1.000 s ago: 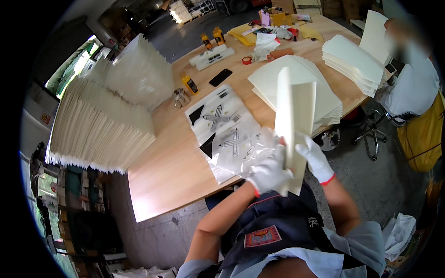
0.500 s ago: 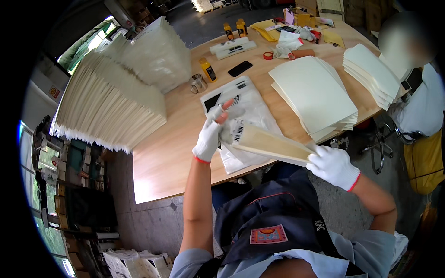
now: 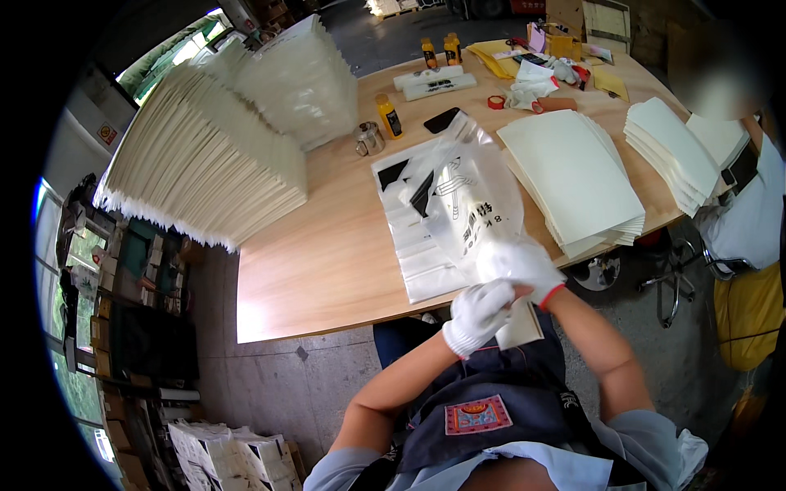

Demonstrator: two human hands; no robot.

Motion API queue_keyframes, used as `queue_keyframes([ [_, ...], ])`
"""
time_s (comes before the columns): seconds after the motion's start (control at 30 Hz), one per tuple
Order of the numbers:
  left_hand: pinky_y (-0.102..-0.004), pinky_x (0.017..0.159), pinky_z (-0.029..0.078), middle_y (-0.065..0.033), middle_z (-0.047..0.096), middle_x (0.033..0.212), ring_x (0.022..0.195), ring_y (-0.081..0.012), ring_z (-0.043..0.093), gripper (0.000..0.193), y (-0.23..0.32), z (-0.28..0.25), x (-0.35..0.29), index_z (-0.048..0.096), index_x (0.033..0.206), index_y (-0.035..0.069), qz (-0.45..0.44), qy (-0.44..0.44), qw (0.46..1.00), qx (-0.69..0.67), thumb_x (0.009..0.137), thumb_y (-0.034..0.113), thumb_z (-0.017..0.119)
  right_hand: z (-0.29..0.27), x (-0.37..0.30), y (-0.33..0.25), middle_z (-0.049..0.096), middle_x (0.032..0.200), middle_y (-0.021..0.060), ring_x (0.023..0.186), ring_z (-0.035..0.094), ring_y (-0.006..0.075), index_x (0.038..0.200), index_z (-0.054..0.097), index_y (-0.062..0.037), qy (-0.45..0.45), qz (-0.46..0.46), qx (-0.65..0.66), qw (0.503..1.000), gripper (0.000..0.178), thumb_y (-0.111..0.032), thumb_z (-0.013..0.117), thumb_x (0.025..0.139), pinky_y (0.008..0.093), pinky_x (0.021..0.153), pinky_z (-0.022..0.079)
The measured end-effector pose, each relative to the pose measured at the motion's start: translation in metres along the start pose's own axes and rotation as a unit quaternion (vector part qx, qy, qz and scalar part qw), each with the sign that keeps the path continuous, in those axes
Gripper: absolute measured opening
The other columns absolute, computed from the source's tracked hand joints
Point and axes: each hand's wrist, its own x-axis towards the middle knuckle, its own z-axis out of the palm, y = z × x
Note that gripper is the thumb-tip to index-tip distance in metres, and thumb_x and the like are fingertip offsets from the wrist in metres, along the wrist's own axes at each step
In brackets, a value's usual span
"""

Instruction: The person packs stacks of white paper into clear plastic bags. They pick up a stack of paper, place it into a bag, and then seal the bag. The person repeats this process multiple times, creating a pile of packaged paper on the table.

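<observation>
Orange bottle (image 3: 389,117) beside metal container (image 3: 369,140), black phone (image 3: 440,122), red tape (image 3: 495,102) near brown roll (image 3: 558,105), wall sign (image 3: 106,133), wheeled chair (image 3: 674,284) near yellow sack (image 3: 747,319)

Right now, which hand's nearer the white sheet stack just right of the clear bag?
Right. The right hand is just left of the near end of the white sheet stack; the left hand is farther left and lower in view.

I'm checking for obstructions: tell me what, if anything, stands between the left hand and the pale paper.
Nothing visible does: the pale paper juts out right beside the left hand; whether they touch is unclear.
</observation>
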Motion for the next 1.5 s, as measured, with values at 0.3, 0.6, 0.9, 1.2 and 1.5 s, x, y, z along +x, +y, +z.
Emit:
queue_keyframes([
  [0.3, -0.0332, 0.063, 0.052, -0.0119, 0.065, 0.081, 0.072, -0.0251, 0.066, 0.017, -0.028, 0.005, 0.001, 0.064, 0.091, 0.009, -0.201, 0.091, 0.975, 0.003, 0.075, 0.002, 0.061, 0.051, -0.032, -0.028, 0.060, 0.099, 0.0135, 0.096, 0.058, 0.0299, 0.098, 0.057, -0.0075, 0.043, -0.026, -0.108, 0.993, 0.024, -0.025, 0.061, 0.081, 0.0405, 0.091, 0.043],
  [0.6, -0.0430, 0.077, 0.046, -0.0097, 0.060, 0.092, 0.091, -0.0316, 0.056, 0.027, -0.065, 0.033, -0.145, 0.058, 0.086, 0.009, -0.058, 0.086, 0.956, 0.275, 0.061, 0.007, 0.068, 0.084, -0.098, 0.052, 0.061, 0.057, 0.0104, 0.050, 0.060, 0.0279, 0.098, 0.060, -0.0093, 0.177, 0.137, -0.304, 0.926, 0.025, -0.031, 0.054, 0.088, 0.0418, 0.050, 0.047],
  [0.9, -0.0211, 0.062, 0.039, 0.0038, 0.052, 0.076, 0.070, -0.0059, 0.048, 0.011, 0.007, 0.007, -0.201, 0.052, 0.082, 0.007, -0.408, 0.464, 0.706, -0.345, 0.089, 0.005, 0.061, 0.052, -0.144, -0.006, 0.062, 0.058, 0.0102, 0.048, 0.060, 0.0258, 0.069, 0.058, -0.0109, -0.024, 0.049, -0.307, 0.950, 0.028, -0.029, 0.048, 0.088, 0.0427, 0.048, 0.046],
  [1.2, -0.0298, 0.060, 0.042, -0.0104, 0.051, 0.072, 0.063, -0.0223, 0.051, 0.012, 0.038, -0.029, -0.198, 0.050, 0.076, 0.003, -0.267, -0.011, 0.963, -0.024, 0.080, 0.002, 0.062, 0.082, -0.167, -0.003, 0.058, 0.052, 0.0067, 0.043, 0.058, 0.0239, 0.060, 0.059, -0.0136, -0.093, -0.110, -0.281, 0.949, 0.025, -0.030, 0.055, 0.079, 0.0384, 0.045, 0.048],
  [1.5, -0.0352, 0.058, 0.048, -0.0118, 0.058, 0.069, 0.062, -0.0291, 0.061, 0.014, -0.013, -0.029, -0.203, 0.052, 0.081, 0.007, -0.383, 0.074, 0.916, 0.099, 0.078, 0.008, 0.065, 0.044, -0.130, 0.003, 0.058, 0.055, 0.0129, 0.049, 0.058, 0.0313, 0.063, 0.060, -0.0111, -0.017, 0.004, -0.277, 0.961, 0.027, -0.027, 0.050, 0.082, 0.0430, 0.052, 0.048],
])
